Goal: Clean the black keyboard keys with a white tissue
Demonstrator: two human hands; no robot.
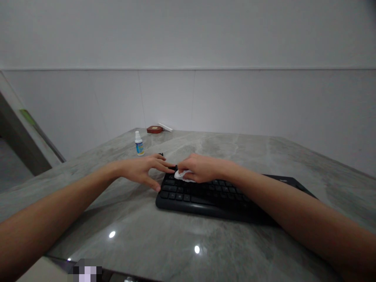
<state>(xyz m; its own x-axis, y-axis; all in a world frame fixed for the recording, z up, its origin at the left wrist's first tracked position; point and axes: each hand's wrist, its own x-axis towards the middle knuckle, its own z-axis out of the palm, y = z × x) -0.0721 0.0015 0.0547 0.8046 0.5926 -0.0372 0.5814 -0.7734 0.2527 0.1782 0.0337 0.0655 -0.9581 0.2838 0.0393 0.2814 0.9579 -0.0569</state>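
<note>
A black keyboard (202,197) lies on the grey marbled table, its left end nearest my hands. My right hand (198,167) is closed around a white wipe or tissue (182,175), which presses on the keys at the upper left. Fingers spread, my left hand (147,169) rests at the keyboard's left edge, with the thumb touching its side and the fingertips near the wipe. A small dark object (160,154) shows just behind the left fingers; its kind is unclear. My right forearm hides much of the keyboard's middle.
A small white bottle (139,144) with a blue and yellow label stands on the table (141,231) beyond my left hand. Farther back, a dark red case (154,129) and a flat white item (165,127) lie against the wall (235,102).
</note>
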